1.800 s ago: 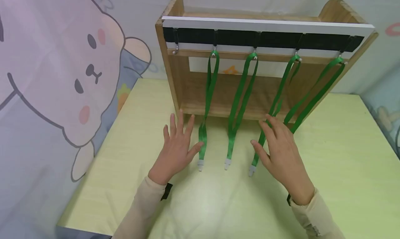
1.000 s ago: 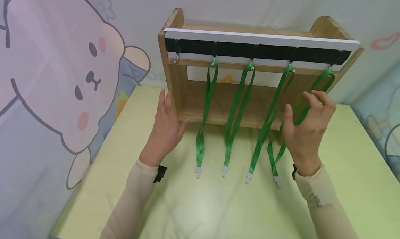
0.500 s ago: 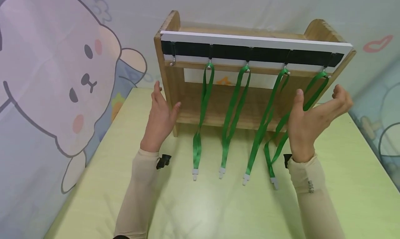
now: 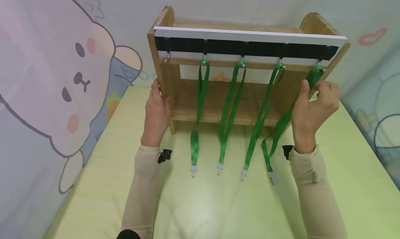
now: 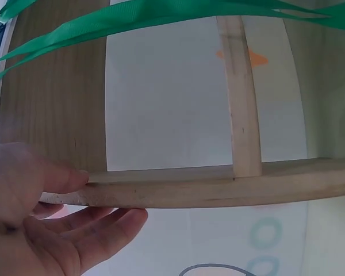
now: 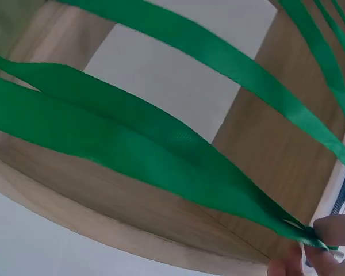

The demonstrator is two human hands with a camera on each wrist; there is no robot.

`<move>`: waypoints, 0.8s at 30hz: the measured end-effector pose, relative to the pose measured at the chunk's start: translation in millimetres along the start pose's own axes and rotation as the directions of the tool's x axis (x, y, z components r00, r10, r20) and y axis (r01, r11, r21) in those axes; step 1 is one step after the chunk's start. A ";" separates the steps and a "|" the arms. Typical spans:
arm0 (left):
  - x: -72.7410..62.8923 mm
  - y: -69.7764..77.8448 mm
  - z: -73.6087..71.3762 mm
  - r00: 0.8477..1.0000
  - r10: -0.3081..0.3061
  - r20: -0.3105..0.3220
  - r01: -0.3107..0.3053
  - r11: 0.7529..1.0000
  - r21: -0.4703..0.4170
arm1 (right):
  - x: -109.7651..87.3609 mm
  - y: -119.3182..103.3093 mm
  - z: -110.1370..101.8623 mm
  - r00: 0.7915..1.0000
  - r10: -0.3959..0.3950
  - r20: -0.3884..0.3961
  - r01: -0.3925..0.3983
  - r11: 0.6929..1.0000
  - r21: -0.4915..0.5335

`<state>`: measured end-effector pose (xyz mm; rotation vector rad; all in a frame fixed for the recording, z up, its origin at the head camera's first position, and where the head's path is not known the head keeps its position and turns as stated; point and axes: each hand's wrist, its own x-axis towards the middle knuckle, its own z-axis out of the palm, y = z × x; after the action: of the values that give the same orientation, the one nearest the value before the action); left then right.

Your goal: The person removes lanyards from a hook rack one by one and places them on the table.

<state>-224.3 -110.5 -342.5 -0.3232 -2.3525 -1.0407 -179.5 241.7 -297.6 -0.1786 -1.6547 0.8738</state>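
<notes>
A wooden shelf stands on the table, with a white and black strip of metal hooks across its upper front. Several green lanyards hang from the hooks; the leftmost hook is bare. My left hand grips the shelf's left side panel, thumb on the inner face and fingers along the outer side. At the other end, my right hand pinches the rightmost lanyard just below its hook. That lanyard's loop is still around the hook, and its white clip lies low over the table.
Between the hands hang other lanyards with white clips near the table. The pale yellow-green table extends in front and to both sides. Behind the shelf is a cartoon-printed cloth, and a dark cable loops at the far right.
My left hand has moved up from the table to the shelf's left panel and taken hold. My right hand has moved up and right, and now pinches the rightmost lanyard near its hook.
</notes>
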 end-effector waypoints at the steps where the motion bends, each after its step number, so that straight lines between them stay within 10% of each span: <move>1: 0.5 -0.5 -0.2 1.000 0.006 -0.005 -0.006 1.000 0.002 | 1.1 -0.8 -0.8 1.000 -0.009 0.006 0.009 0.999 0.032; 10: 1.2 -1.7 0.6 1.000 -0.007 0.002 0.007 1.000 -0.009 | 3.8 -5.7 -18.1 0.984 0.050 0.171 -0.102 0.945 0.312; 17: -0.5 -2.9 1.5 1.000 0.004 -0.002 -0.004 1.000 -0.009 | 2.5 -3.5 -33.5 0.881 0.196 0.432 -0.451 0.628 0.635; 24: 1.7 -3.3 2.2 1.000 0.016 -0.010 -0.016 1.000 0.002 | 2.2 2.4 -46.9 0.750 0.213 0.626 -0.628 0.527 0.573</move>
<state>-227.9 -111.0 -344.8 -0.3343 -2.3379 -1.0309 -138.9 265.4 -296.3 0.2623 -1.5383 2.1122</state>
